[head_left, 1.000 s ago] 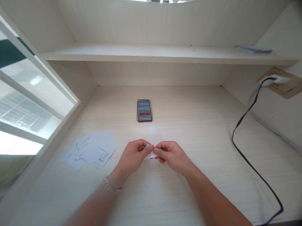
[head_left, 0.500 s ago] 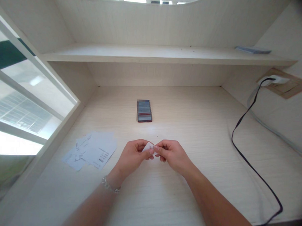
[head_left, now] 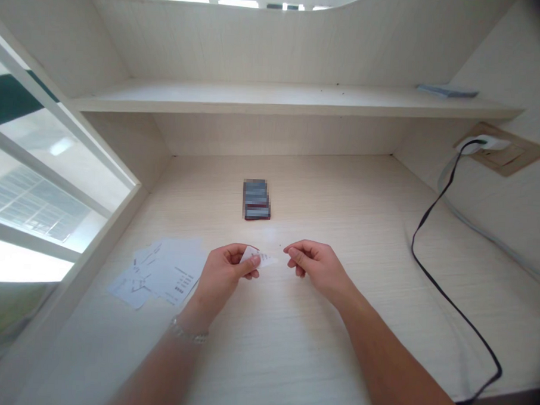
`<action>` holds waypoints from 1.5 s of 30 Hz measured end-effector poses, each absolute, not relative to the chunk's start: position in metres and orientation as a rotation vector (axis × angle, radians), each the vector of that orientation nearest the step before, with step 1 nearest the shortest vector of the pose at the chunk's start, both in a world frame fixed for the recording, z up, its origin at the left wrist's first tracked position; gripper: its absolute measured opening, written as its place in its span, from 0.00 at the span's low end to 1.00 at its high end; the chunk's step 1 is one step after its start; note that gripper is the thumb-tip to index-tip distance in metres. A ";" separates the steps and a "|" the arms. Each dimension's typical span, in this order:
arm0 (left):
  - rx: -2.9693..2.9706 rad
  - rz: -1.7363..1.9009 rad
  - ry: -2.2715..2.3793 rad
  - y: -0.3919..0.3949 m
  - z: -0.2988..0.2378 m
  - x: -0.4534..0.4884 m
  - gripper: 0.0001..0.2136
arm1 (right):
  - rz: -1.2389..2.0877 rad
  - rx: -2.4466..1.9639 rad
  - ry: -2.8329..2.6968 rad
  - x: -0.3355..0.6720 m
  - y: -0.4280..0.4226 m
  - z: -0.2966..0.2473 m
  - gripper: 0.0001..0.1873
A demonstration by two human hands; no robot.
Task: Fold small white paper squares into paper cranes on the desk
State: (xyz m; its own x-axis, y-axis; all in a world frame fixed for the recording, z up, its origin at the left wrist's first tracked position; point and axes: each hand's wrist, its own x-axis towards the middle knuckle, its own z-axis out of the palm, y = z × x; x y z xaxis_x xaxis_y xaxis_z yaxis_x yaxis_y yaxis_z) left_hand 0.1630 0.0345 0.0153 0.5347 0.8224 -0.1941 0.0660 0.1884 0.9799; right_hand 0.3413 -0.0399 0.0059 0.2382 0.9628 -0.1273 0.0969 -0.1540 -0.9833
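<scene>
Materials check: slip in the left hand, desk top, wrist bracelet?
The slip in the left hand looks like thin white paper: matte, with a slight curl. The desk top looks like pale wood-grain laminate, probably melamine, given its even pattern and faint sheen. The bracelet looks like polished metal, from its bright glints; the alloy can't be told.

white paper slip [head_left: 258,258], pale wood-grain desk [head_left: 340,229] (faint streaks), black cable [head_left: 412,247]

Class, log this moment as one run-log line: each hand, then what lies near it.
left hand: holds small white paper slip | right hand: empty, beside slip | nearby: loose printed papers
</scene>
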 end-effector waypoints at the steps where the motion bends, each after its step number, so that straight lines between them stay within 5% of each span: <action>1: 1.284 0.643 0.878 0.035 0.016 0.163 0.11 | 1.065 -1.497 -1.040 0.342 -0.040 0.006 0.15; 45: 1.570 0.644 0.948 0.027 0.000 0.170 0.11 | 1.051 -1.563 -1.308 0.318 -0.041 -0.003 0.09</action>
State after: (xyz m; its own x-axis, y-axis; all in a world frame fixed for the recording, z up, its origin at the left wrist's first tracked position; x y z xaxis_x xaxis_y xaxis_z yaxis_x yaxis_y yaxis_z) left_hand 0.1703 0.0274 0.0005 0.5260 0.8458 -0.0894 0.2288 -0.0394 0.9727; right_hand 0.3177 -0.0414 -0.0026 0.1102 0.9897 -0.0913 0.3023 -0.1208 -0.9455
